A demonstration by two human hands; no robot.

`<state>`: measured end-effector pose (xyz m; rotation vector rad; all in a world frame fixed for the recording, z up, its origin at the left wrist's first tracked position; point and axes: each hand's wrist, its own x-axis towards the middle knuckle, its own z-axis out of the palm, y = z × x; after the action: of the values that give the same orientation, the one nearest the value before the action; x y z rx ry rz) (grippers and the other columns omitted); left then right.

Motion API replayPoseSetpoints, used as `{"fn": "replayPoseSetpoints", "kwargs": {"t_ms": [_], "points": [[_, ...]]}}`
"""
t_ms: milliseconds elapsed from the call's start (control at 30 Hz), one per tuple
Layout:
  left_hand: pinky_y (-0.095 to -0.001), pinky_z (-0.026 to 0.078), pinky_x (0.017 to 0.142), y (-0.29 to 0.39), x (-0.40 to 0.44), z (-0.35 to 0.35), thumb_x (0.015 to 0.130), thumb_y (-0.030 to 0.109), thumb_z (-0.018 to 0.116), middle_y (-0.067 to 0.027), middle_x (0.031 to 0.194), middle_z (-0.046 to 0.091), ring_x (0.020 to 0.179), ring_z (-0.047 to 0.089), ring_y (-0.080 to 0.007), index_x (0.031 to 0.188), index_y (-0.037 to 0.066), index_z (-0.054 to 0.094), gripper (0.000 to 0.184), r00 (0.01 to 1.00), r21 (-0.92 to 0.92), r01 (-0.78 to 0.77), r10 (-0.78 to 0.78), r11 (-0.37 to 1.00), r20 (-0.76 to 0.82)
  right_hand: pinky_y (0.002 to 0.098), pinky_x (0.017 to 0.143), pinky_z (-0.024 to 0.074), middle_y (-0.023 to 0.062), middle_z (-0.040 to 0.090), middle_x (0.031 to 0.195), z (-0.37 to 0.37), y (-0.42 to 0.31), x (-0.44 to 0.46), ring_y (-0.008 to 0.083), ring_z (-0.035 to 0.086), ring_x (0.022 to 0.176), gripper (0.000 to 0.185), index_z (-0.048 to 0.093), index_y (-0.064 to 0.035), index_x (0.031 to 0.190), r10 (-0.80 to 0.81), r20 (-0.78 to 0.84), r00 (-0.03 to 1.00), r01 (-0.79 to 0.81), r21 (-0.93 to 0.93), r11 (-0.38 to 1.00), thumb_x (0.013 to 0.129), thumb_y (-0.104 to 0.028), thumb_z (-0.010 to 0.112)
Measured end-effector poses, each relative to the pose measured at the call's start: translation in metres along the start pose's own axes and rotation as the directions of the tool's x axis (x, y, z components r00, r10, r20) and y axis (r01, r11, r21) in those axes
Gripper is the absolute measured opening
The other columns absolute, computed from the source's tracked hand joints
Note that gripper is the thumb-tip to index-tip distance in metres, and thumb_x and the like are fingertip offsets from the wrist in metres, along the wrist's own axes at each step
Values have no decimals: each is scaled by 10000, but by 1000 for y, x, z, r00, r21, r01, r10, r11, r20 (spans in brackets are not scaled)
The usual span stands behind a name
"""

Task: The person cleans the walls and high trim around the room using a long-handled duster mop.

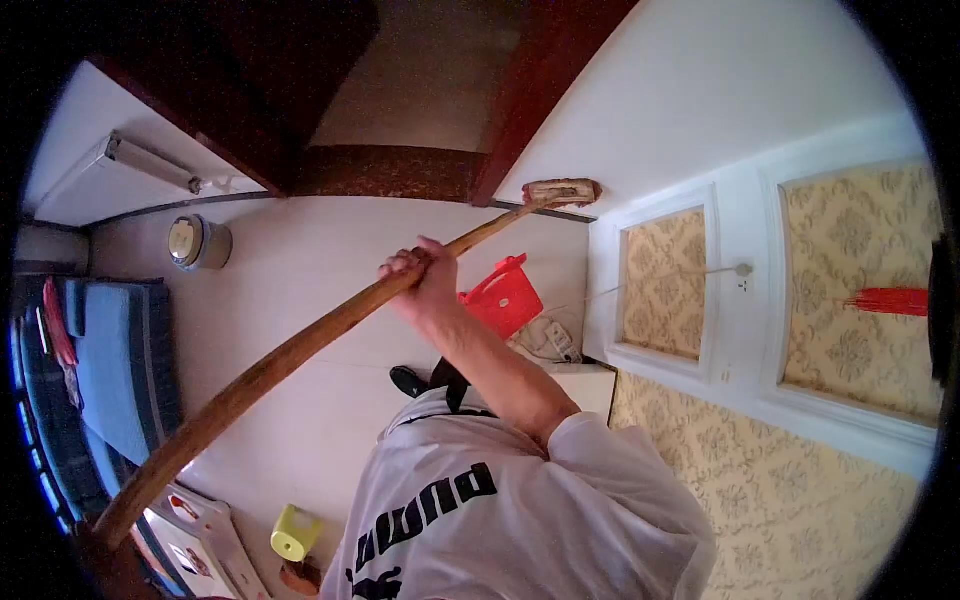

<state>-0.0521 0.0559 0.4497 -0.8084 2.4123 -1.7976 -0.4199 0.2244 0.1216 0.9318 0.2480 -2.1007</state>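
A long, slightly curved wooden pole runs from the lower left to the upper middle. My right hand is closed around its upper part. At the far end, a reddish-brown head rests on the floor at the foot of the white wall, beside the doorway. The near end of the pole reaches the dark lower-left corner. A dark brown shape there may be my left hand, but its fingers cannot be made out. Just beyond my right forearm stands a red plastic stool.
A grey bin stands near the left wall, and a blue sofa is at the left. A yellow-green stool stands below. A power strip with cables lies by the red stool. Dark doorframe above.
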Motion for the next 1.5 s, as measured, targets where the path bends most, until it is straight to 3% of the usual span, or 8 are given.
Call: {"fn": "replayPoseSetpoints", "kwargs": {"t_ms": [300,600,967,1167,1267,1400,1433,1500], "points": [[-363,391,559,-32,-64,9,773,417,539,-45,627,504,575,489,-211,653,132,534,309,997,92,75,-78,993,25,351,662,381,36,398,555,28,73,-88,203,457,586,242,383,-108,599,291,179,940,-285,-55,957,791,-178,514],[-382,400,622,-55,-83,18,777,433,533,-59,700,523,643,504,-225,726,122,550,316,992,130,108,-115,986,44,355,722,367,31,411,572,30,41,-114,198,467,613,237,417,-108,617,320,268,909,-314,-64,947,824,-181,507],[-406,411,699,-43,-113,84,781,452,526,-77,790,546,727,522,-241,815,109,568,347,994,196,88,-72,977,-88,335,658,393,29,450,537,-17,-37,-41,166,489,550,269,411,-106,555,109,192,975,-106,-27,994,794,-168,519],[-433,365,926,72,-68,38,762,378,583,-96,1017,554,990,525,-267,1011,102,567,372,950,-176,61,-3,983,312,314,608,395,14,440,522,-51,-92,-6,151,468,506,294,392,-121,534,-105,105,989,108,-18,994,798,-186,503],[-419,425,848,47,-66,36,755,362,597,-91,907,592,892,569,-254,959,106,592,328,973,-150,-37,70,988,221,338,569,390,29,426,498,-34,-75,-20,183,468,471,266,383,-129,570,-28,70,997,25,49,998,783,-190,532],[-442,427,674,1,-66,29,804,484,498,-59,752,552,676,528,-235,762,114,555,376,994,0,90,-90,996,69,334,599,394,21,418,514,-10,-23,-52,182,471,508,246,402,-126,584,6,108,994,0,-53,999,785,-179,533],[-443,429,680,-18,-86,67,789,505,507,-54,751,553,681,533,-237,745,121,551,389,974,23,66,-60,998,-221,324,627,393,10,410,530,-6,-9,-60,165,476,545,249,399,-128,577,51,131,990,-38,-95,995,790,-168,523],[-445,431,687,-37,-100,42,729,557,552,-47,780,557,734,555,-249,723,131,539,426,987,-18,131,-129,991,93,352,693,421,21,466,568,-13,18,-64,199,533,640,242,438,-119,605,187,263,946,-174,-73,982,817,-201,521]]}}
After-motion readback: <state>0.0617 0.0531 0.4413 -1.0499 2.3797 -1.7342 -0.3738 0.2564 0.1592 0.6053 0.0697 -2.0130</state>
